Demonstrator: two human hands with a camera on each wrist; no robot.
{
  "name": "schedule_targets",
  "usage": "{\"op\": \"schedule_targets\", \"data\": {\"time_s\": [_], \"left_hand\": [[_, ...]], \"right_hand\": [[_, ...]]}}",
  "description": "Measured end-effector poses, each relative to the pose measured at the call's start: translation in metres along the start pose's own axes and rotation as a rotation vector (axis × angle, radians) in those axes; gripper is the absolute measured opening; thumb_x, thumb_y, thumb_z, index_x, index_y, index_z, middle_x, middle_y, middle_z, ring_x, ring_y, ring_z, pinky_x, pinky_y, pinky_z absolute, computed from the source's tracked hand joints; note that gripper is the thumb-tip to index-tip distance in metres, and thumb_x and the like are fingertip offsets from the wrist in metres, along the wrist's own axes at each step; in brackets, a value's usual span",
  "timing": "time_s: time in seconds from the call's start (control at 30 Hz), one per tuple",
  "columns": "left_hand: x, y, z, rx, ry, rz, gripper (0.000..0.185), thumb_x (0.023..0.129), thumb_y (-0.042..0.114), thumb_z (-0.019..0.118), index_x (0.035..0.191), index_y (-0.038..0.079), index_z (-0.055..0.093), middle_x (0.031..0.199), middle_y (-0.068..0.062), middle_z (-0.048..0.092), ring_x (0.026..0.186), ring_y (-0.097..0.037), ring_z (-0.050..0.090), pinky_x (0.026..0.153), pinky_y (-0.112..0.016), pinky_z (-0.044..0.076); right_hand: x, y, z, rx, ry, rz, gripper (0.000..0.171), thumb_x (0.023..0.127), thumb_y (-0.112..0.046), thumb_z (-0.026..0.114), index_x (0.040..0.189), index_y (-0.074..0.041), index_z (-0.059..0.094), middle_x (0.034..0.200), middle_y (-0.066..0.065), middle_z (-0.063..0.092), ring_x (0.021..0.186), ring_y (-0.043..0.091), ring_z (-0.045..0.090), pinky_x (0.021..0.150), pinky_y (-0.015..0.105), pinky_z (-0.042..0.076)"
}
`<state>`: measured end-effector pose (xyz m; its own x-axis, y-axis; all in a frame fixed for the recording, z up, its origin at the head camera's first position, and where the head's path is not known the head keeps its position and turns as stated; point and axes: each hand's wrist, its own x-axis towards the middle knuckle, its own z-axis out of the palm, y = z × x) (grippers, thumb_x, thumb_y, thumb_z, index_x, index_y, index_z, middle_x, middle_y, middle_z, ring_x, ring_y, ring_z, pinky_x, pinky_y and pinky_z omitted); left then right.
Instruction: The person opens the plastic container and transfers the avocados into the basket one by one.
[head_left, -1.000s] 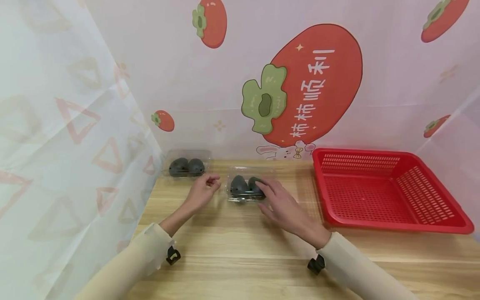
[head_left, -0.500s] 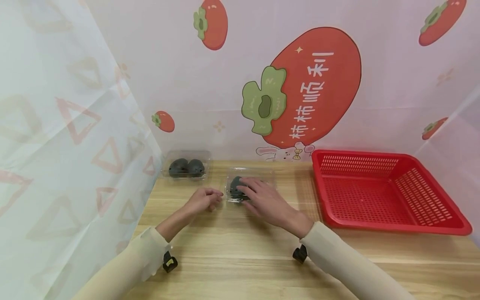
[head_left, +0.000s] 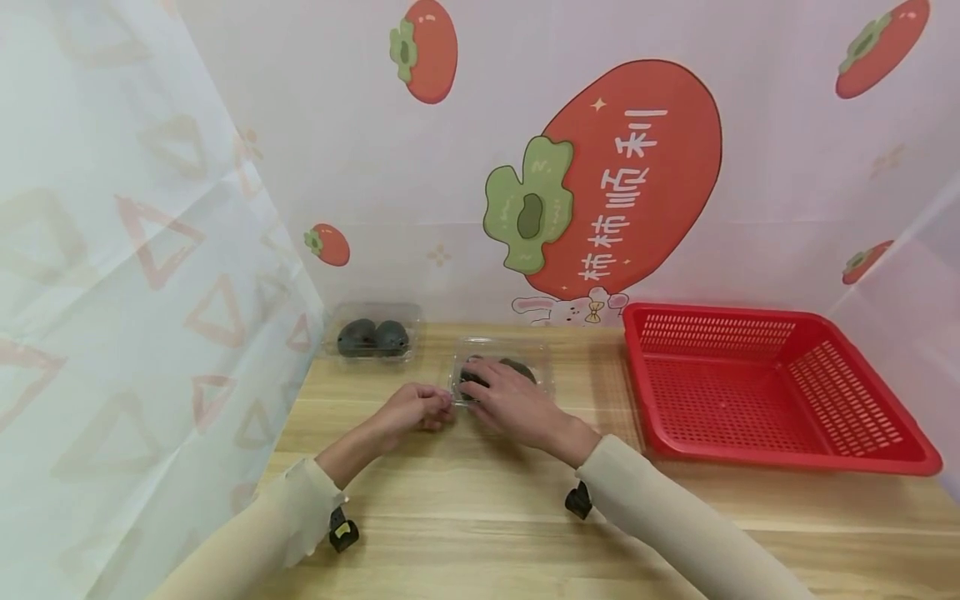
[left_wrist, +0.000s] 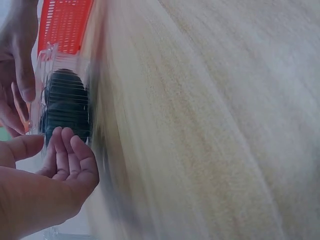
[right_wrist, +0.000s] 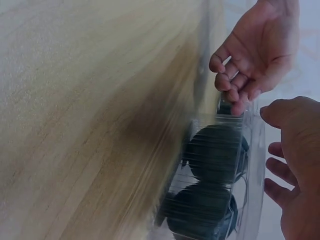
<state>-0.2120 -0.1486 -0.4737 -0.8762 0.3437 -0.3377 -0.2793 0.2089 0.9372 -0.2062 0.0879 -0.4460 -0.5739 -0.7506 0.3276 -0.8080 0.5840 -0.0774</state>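
Left hand [head_left: 409, 411], perhaps touching the clear box [head_left: 501, 345], and right hand [head_left: 519, 405] have grips apart; uneven pressure could tip its 2 dark ovals [right_wrist: 216, 152].

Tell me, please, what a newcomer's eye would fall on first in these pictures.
Probably the big red fruit printed on the backdrop, then the bright red basket on the right of the table. Nearer the middle, the right hand is over a clear container of dark, rounded objects, the left hand by its front left corner.
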Motion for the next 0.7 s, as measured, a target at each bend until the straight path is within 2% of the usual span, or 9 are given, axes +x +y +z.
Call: {"op": "schedule_targets", "data": {"time_s": [0.17,0.37,0.57,0.7], "left_hand": [[-0.001,-0.002,0.0,-0.051,-0.029,-0.013,0.031,0.109,0.008,0.055,0.124,-0.016,0.066,0.107,-0.016,0.073,0.092,-0.017,0.069,0.079,-0.029,0.057],[-0.001,-0.003,-0.001,-0.076,-0.046,-0.028,0.031,0.11,0.009,0.055,0.124,-0.016,0.067,0.109,-0.016,0.072,0.093,-0.016,0.068,0.082,-0.029,0.057],[-0.002,-0.003,-0.001,-0.095,-0.044,-0.04,0.03,0.111,0.01,0.054,0.126,-0.013,0.068,0.112,-0.016,0.072,0.092,-0.014,0.068,0.081,-0.028,0.057],[-0.002,-0.003,-0.002,-0.094,-0.038,-0.049,0.029,0.111,0.009,0.053,0.126,-0.012,0.068,0.113,-0.016,0.072,0.092,-0.013,0.068,0.081,-0.027,0.057]], "right_hand": [[0.003,0.0,0.006,0.022,-0.012,0.001,0.03,0.103,-0.016,0.072,0.132,-0.014,0.073,0.151,0.015,0.059,0.143,0.033,0.053,0.118,0.05,0.043],[0.008,0.001,0.015,0.031,0.033,-0.035,0.023,0.102,-0.012,0.071,0.124,-0.016,0.076,0.145,0.015,0.062,0.138,0.031,0.058,0.118,0.049,0.044],[0.009,0.0,0.017,-0.014,0.064,-0.053,0.02,0.099,-0.013,0.075,0.119,-0.016,0.078,0.138,0.013,0.067,0.128,0.03,0.065,0.108,0.046,0.053],[0.012,-0.001,0.019,-0.058,0.076,-0.08,0.016,0.099,-0.015,0.076,0.115,-0.016,0.079,0.136,0.014,0.069,0.127,0.031,0.067,0.105,0.045,0.056]]}}
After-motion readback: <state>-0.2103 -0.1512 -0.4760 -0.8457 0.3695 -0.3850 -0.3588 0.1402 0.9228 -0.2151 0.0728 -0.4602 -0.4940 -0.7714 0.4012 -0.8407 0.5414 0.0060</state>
